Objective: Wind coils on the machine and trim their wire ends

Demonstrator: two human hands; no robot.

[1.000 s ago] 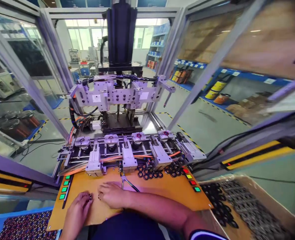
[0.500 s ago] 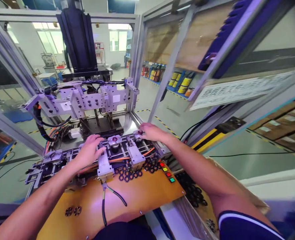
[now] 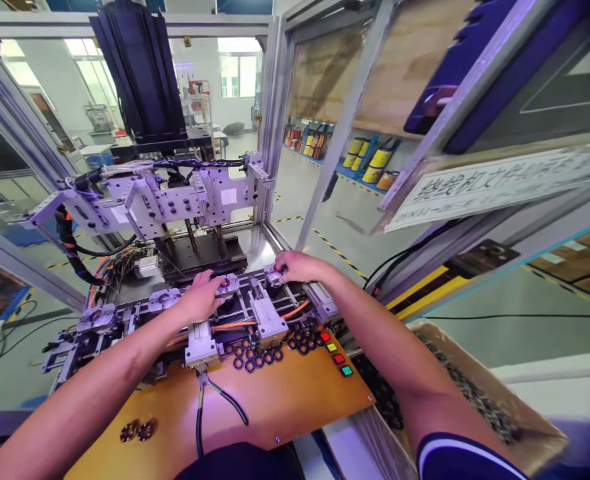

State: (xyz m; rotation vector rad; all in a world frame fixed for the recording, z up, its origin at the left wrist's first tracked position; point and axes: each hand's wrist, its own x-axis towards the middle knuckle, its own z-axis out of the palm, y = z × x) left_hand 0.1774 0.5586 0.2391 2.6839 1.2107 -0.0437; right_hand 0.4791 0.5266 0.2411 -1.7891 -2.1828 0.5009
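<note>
My right hand (image 3: pixel 297 267) is at the rightmost metal holder (image 3: pixel 275 277), thumb and fingers closed on a small reddish ring core (image 3: pixel 277 269) seated there. At the middle holder (image 3: pixel 232 287), my left hand (image 3: pixel 202 298) reaches in from the left, fingers stretched and thumb apart. A reddish ring core (image 3: pixel 225 283) sits in that holder, right by the fingertips, partly covered by them. Further left along the same rail are another holder (image 3: pixel 163 300) and an end holder (image 3: pixel 97 318), neither touched by my hands.
Several dark ring cores (image 3: pixel 259 360) lie on the orange-brown panel (image 3: pixel 295 393), beside coloured push buttons (image 3: pixel 339 359). Black-handled pliers (image 3: pixel 202 400) and two copper-coloured cores (image 3: pixel 139 431) lie nearer me. A machine head (image 3: pixel 175 203) hangs behind the holders. A box of parts (image 3: pixel 475 387) stands right.
My left hand has moved right, from beside the middle holder onto its edge. My right hand stays at the rightmost holder, its fingers curled more closely. The view has shifted slightly.
</note>
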